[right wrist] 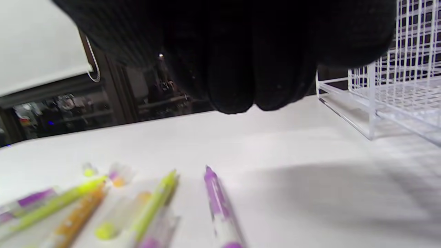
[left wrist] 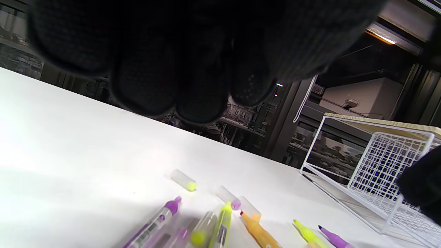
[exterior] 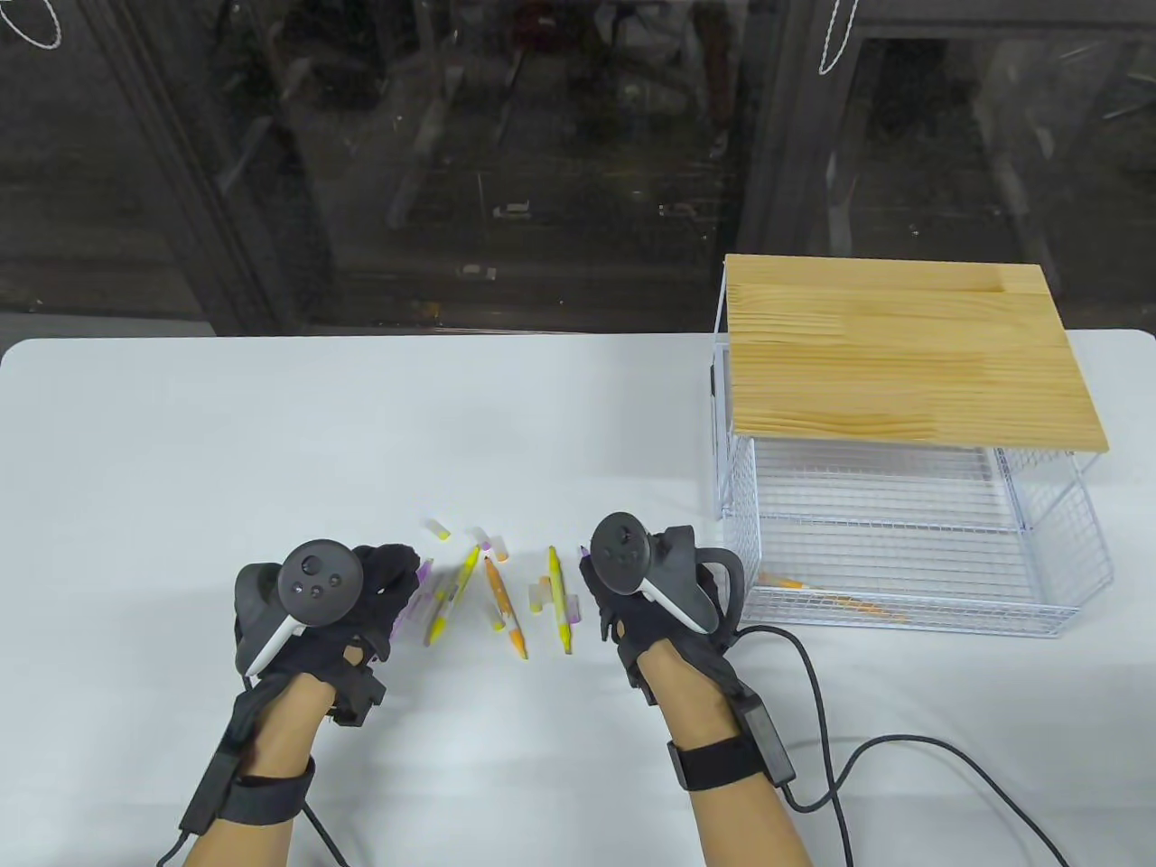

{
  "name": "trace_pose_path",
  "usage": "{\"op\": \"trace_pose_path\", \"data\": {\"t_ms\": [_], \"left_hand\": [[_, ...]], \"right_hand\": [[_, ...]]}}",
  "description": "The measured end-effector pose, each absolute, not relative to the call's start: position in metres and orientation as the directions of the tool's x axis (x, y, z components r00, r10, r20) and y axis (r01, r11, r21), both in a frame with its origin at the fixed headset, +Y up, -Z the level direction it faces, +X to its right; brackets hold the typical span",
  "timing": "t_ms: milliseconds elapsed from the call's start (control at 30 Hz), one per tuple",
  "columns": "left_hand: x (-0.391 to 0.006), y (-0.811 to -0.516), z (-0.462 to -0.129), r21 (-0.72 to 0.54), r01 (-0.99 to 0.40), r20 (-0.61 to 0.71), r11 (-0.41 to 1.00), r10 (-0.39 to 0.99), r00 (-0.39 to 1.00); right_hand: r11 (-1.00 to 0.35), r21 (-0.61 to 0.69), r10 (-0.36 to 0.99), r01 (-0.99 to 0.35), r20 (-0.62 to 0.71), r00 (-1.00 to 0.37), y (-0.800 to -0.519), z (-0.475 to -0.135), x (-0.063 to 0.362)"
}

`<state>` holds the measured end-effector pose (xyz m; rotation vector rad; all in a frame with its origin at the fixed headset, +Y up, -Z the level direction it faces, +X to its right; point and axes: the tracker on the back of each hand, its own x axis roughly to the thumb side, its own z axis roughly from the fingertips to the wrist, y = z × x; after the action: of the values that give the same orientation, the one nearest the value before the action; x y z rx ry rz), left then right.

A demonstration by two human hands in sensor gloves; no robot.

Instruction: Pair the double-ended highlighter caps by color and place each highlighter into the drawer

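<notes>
Both gloved hands hover over the scattered pens, so this looks like choosing the next one. The left hand and right hand have fingers curled, holding nothing visible. A purple uncapped highlighter lies just beneath the right fingertips; loose translucent caps lie just beyond the left fingers. Next comes pinching that pen and finding its purple cap. The white wire drawer stands open well to the right.
</notes>
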<state>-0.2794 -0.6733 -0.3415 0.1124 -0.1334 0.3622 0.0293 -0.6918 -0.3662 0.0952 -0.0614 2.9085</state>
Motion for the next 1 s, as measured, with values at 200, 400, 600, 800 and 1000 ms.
{"op": "trace_pose_path", "data": {"t_ms": [200, 400, 600, 800, 1000], "left_hand": [[-0.282, -0.674, -0.342, 0.079, -0.354, 0.136, 0.932, 0.342, 0.930], [-0.284, -0.677, -0.345, 0.061, -0.349, 0.117, 0.935, 0.340, 0.933], [-0.286, -0.677, -0.345, 0.059, -0.351, 0.102, 0.935, 0.344, 0.934], [-0.286, -0.677, -0.345, 0.054, -0.341, 0.095, 0.938, 0.335, 0.937], [-0.288, -0.676, -0.345, 0.054, -0.345, 0.087, 0.937, 0.340, 0.936]], "right_hand": [[-0.995, 0.013, 0.104, -0.103, 0.040, -0.994, -0.718, -0.373, 0.026], [-0.999, 0.033, 0.028, -0.027, 0.014, -1.000, -0.733, -0.375, 0.022], [-0.999, 0.048, -0.026, 0.025, 0.000, -1.000, -0.738, -0.374, 0.020], [-0.995, 0.056, -0.079, 0.079, -0.009, -0.997, -0.742, -0.375, 0.020], [-0.992, 0.031, -0.120, 0.119, -0.026, -0.992, -0.743, -0.375, 0.021]]}}
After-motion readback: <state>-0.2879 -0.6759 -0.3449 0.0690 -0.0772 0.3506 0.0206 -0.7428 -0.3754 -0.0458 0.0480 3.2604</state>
